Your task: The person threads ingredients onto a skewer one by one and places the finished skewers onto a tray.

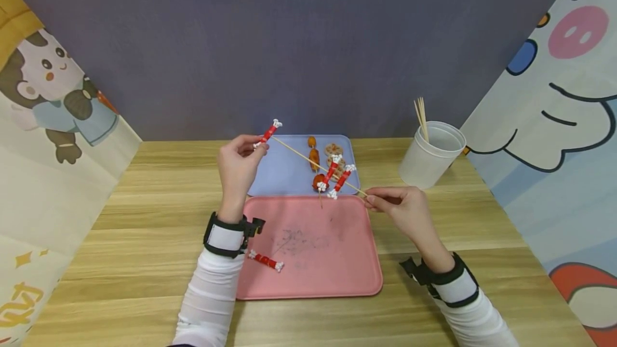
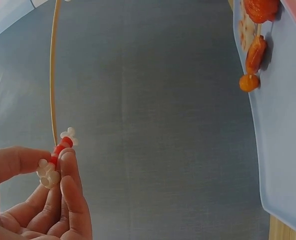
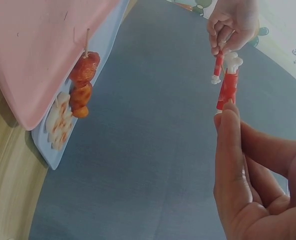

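Observation:
My right hand (image 1: 402, 205) pinches the lower end of a thin wooden skewer (image 1: 295, 151) between thumb and fingertips. Two red pieces with white knobbly ends, one (image 1: 328, 174) beside the other (image 1: 343, 181), sit crosswise on the skewer towards that hand. My left hand (image 1: 241, 162) pinches a similar red-and-white piece (image 2: 63, 146) with thumb and fingers; the skewer's far tip meets its red middle in the left wrist view. The skewer slants above the trays, its left end higher. One more red-and-white piece (image 1: 266, 261) lies on the pink tray (image 1: 332, 266), near the left wrist strap.
Behind the pink tray lies a pale blue tray (image 1: 262, 173) with a skewer of orange-brown food (image 3: 81, 92) and whitish browned slices (image 3: 59, 122). A white cup (image 1: 429, 159) holding several wooden skewers (image 1: 421, 117) stands at the back right. A grey wall (image 1: 289, 42) rises behind the table.

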Motion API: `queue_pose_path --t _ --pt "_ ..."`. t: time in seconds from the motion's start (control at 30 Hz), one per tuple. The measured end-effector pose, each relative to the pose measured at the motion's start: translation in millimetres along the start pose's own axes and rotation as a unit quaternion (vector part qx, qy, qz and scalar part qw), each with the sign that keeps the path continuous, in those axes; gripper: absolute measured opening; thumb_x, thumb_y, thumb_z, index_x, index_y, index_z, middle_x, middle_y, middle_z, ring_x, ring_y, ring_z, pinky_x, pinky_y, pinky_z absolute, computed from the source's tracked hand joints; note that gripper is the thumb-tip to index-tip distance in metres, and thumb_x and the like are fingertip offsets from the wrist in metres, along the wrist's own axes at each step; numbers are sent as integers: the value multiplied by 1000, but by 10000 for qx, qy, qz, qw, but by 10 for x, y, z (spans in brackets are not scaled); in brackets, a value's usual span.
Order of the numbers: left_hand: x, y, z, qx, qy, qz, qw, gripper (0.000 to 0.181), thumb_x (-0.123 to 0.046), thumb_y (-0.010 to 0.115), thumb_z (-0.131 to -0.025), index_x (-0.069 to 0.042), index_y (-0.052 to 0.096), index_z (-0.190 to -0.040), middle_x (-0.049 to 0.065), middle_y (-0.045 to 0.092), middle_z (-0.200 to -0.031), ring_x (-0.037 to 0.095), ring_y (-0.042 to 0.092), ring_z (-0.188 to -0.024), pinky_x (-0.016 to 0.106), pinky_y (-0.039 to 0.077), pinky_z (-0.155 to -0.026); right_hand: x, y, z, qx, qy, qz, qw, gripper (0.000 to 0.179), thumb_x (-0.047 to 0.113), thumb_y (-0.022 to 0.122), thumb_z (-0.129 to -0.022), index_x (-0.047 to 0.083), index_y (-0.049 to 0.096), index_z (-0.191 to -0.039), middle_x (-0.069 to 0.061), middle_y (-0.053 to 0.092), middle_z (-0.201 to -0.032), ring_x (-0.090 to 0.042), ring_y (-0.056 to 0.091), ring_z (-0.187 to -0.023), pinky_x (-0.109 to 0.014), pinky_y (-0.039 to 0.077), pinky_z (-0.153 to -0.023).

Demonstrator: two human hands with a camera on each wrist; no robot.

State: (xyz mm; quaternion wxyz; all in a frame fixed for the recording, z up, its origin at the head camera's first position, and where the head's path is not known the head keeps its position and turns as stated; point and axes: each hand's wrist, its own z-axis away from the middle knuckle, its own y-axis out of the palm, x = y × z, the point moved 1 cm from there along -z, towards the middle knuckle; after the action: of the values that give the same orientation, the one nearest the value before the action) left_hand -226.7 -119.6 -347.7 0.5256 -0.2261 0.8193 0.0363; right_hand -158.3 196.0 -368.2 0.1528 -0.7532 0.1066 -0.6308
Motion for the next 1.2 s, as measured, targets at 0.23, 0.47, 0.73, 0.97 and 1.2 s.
queue_pose_path --t 0.23,0.47,0.73,0.97,1.2 --pt "-13 8 6 -16 0 -47 10000 13 -11 72 -82 -3 74 -91 15 73 -82 1 62 -63 15 44 -54 -3 2 0 1 -86 -50 10000 18 2 68 -85 -9 71 -98 -25 71 -87 -9 71 -69 -28 58 -62" --pt "-35 22 -1 24 -87 -127 9999 15 -4 68 -83 6 71 -94 22 71 -82 19 66 -66 13 43 -53 15 -1 2 9 -77 -103 9999 17 1 68 -85 -10 70 -98 -25 70 -87 -11 71 -70 -30 58 -62" --pt "11 18 10 59 -37 -86 9999 13 -9 71 -82 0 74 -91 16 72 -82 15 66 -66 14 46 -56 17 -6 8 20 61 -9 10000 17 1 67 -85 -9 70 -98 -24 71 -88 -10 71 -70 -28 58 -62" --pt "27 18 14 70 70 -57 9999 11 -11 71 -82 -4 75 -89 13 73 -80 5 64 -63 16 48 -55 1 -13 7 21 69 63 10000 17 4 68 -85 -7 71 -98 -23 71 -88 -15 72 -71 -28 58 -62" --pt "42 24 19 71 122 -112 9998 11 -11 69 -83 -4 75 -90 12 73 -79 4 64 -62 16 46 -54 -3 -5 7 31 8 52 10000 19 5 69 -85 -8 71 -98 -24 71 -88 -19 72 -72 -31 58 -64"
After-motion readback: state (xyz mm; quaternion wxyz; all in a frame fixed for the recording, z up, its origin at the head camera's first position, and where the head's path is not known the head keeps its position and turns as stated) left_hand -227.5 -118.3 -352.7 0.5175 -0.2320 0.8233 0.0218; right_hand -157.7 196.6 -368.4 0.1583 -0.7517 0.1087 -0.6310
